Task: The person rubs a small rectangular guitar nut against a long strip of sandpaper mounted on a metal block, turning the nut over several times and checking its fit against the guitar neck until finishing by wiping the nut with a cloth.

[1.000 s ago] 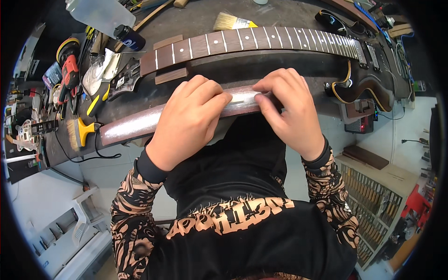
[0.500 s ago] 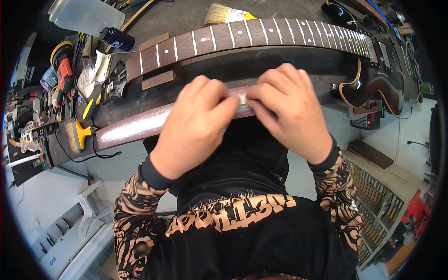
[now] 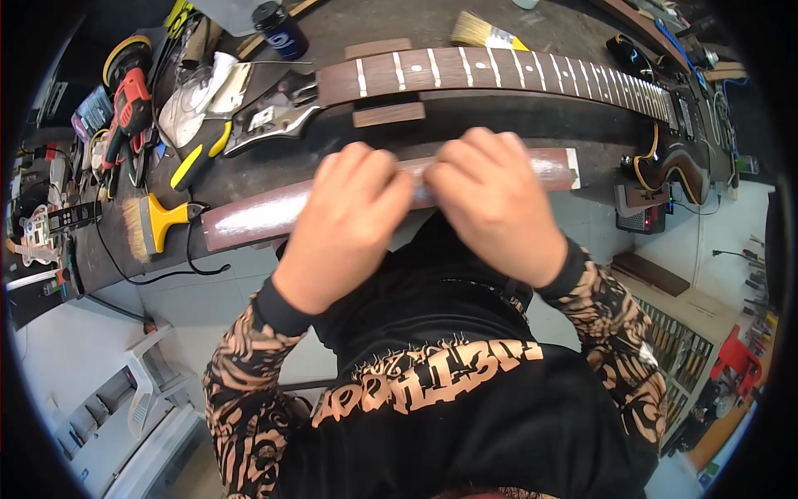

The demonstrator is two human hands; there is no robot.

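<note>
A long reddish-brown strip point(image 3: 258, 212) with a glossy whitish sheen lies along the near edge of the workbench. Its right end carries a pale band. Over its middle, my left hand point(image 3: 345, 216) is curled, thumb and fingers drawn together. My right hand point(image 3: 499, 204) is closed close beside it, also above the strip, its fingertips blurred. What either hand pinches is hidden from view. Beyond them lies an electric guitar, its dark fretboard point(image 3: 453, 68) facing up and its headstock point(image 3: 270, 125) to the left. Wooden blocks point(image 3: 389, 115) sit beside the neck.
A wide yellow-handled brush point(image 3: 158, 223) and a black cable are at the strip's left end. A yellow-handled tool point(image 3: 199, 156), a red sander point(image 3: 130, 100) and a dark-capped bottle point(image 3: 280, 32) crowd the left. Another brush point(image 3: 486, 32) lies beyond the guitar.
The whole view has shifted, so bench things appear farther right. My right hand has moved left along the strip, uncovering its right end. A small pale bit at my right fingertips no longer shows.
</note>
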